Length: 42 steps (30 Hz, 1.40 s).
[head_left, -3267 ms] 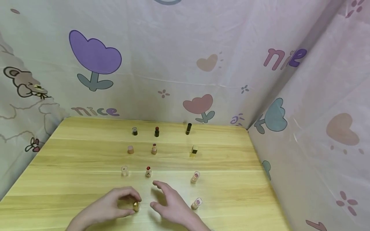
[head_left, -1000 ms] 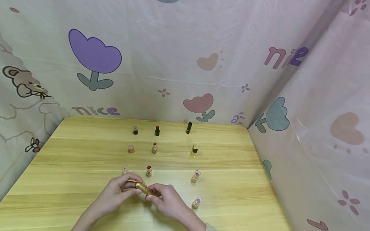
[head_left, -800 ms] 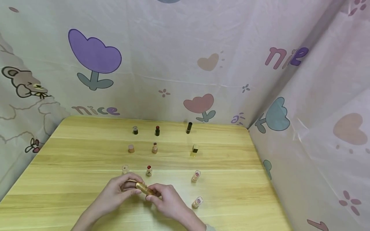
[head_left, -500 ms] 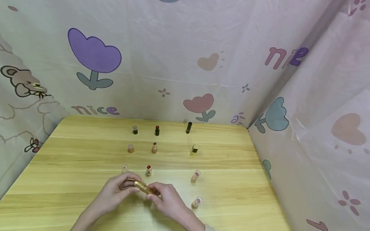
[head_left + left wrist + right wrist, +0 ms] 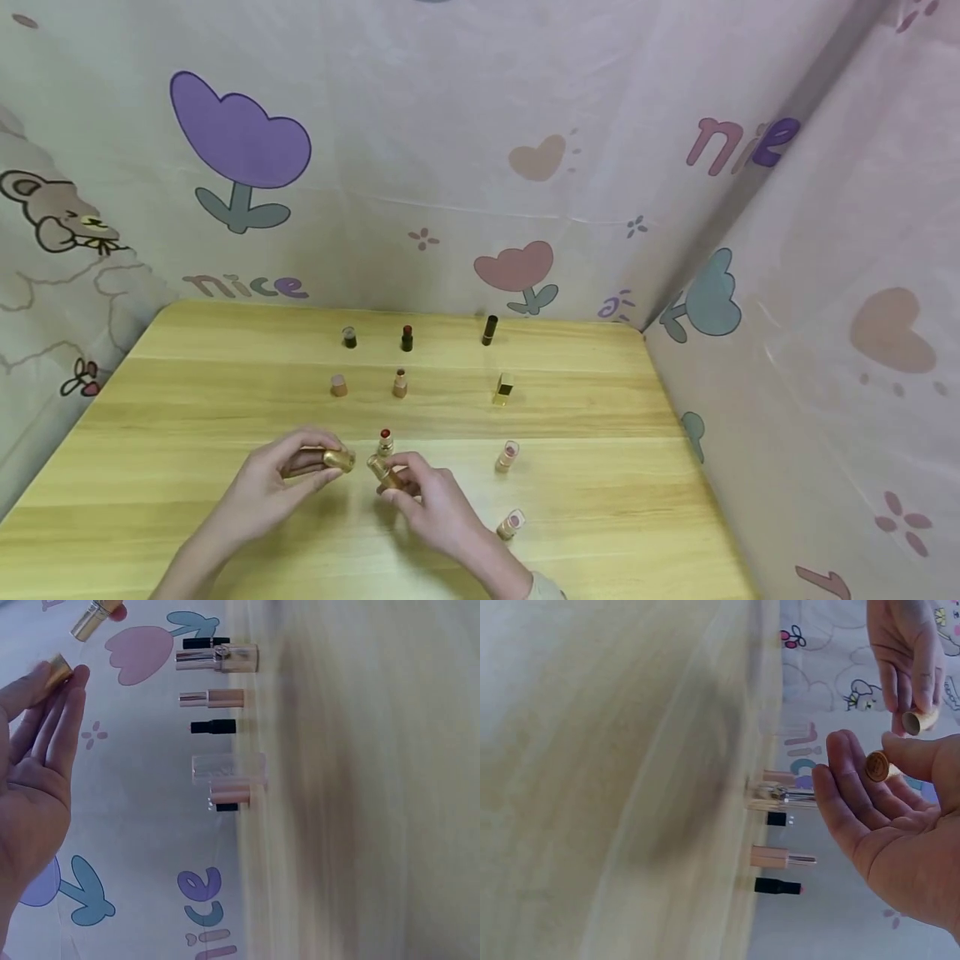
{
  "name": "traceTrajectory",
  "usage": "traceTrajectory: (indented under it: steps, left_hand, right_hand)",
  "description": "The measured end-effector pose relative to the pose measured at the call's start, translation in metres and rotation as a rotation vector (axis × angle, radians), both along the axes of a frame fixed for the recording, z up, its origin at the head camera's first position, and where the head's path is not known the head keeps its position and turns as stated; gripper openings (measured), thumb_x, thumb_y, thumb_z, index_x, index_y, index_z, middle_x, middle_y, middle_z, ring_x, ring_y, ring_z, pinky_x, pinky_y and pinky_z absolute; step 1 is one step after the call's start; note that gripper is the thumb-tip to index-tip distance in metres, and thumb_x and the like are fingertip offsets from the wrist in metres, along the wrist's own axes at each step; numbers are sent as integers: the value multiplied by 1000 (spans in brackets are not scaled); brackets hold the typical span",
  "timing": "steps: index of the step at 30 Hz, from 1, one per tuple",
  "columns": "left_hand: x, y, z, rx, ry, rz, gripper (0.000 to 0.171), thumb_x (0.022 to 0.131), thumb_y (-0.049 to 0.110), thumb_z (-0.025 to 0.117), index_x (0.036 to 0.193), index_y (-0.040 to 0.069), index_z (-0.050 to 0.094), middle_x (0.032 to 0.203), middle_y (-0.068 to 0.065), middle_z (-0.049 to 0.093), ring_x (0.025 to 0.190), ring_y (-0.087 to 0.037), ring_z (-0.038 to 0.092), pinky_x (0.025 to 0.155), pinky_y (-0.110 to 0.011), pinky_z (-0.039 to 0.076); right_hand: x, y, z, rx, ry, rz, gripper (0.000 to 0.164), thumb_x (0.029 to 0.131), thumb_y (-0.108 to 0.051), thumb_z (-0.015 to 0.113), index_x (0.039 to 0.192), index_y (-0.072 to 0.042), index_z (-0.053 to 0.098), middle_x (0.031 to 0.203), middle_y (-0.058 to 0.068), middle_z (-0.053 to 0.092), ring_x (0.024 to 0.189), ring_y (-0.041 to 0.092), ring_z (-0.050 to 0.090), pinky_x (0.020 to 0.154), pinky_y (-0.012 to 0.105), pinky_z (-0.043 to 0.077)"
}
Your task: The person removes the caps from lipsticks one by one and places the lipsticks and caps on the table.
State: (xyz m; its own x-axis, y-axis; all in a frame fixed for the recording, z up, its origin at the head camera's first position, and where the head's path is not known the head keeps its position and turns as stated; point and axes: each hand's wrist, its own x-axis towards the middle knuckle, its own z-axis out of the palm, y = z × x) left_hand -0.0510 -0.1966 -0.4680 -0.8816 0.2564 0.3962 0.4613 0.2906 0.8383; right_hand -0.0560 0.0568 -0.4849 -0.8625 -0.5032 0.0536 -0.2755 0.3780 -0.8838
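Observation:
My left hand (image 5: 262, 487) pinches a gold lipstick cap (image 5: 339, 460) between thumb and fingers, above the table. Just to its right, my right hand (image 5: 442, 507) grips the gold lipstick tube (image 5: 384, 473), tilted up toward the left. A small gap parts the two pieces. In the right wrist view the cap's open end (image 5: 911, 723) faces the tube's round base (image 5: 877, 766). Behind the tube stands an uncapped red lipstick (image 5: 386, 438), partly covered. The clear cap (image 5: 229, 769) shows in the left wrist view; my left hand hides it in the head view.
On the wooden table (image 5: 600, 483) stand an uncapped black lipstick (image 5: 407, 338), an uncapped pinkish lipstick (image 5: 401, 383) and their caps at left. Down the right are a black lipstick (image 5: 490, 330), a gold one (image 5: 503, 389) and two clear-capped ones (image 5: 507, 456). Printed curtains enclose the table.
My hands first came together on the gold lipstick, lifting it off the table. Since then the cap has come off: left hand moved left with it, right hand keeps the tube.

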Motion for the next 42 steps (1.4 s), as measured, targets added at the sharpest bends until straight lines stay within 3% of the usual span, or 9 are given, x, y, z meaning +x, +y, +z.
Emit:
traceTrajectory:
  steps: [6,12,15,24,31,42]
  left_hand:
    - [3,-6,-6,-111,14,13,44,77,-15,83,110,10,69,107,-2,72,96,-6,72,83,-22,63]
    - [4,-11,-15,-281,41,-3,41,75,-7,87,105,16,69,99,10,71,89,-4,69,78,-26,64]
    - [3,-14,-19,-354,56,-16,36,76,-4,87,102,13,69,96,11,70,85,-3,67,73,-26,64]
    - [0,-19,-25,-526,-69,-43,27,81,3,85,100,11,68,95,10,69,83,-7,68,73,-28,64]
    - [1,-21,-27,-575,-141,-72,26,80,1,85,94,11,67,89,11,65,79,-4,64,69,-25,62]
    - [1,-23,-30,-629,-241,-55,25,81,2,85,93,14,66,85,12,62,75,2,54,62,-22,54]
  right_hand:
    - [-3,-5,-6,-29,-88,-37,26,103,-15,65,127,-9,59,115,0,76,93,0,66,86,18,57]
    - [-6,-10,-13,12,-57,-76,24,95,-16,76,116,-7,69,102,-10,61,88,-2,56,81,16,55]
    - [-7,-12,-15,38,-55,-76,25,93,-13,78,115,-5,70,98,-12,57,85,-4,54,78,14,55]
    - [-11,-20,-19,188,-74,-15,25,87,-7,82,109,-7,70,92,-12,58,79,-3,52,73,13,52]
    - [-14,-25,-24,310,-39,27,21,86,-10,84,103,-13,70,90,-13,57,77,-2,50,69,13,47]
    - [-15,-26,-26,341,-46,24,20,85,-9,86,98,-15,71,87,-13,56,76,-1,50,69,14,46]
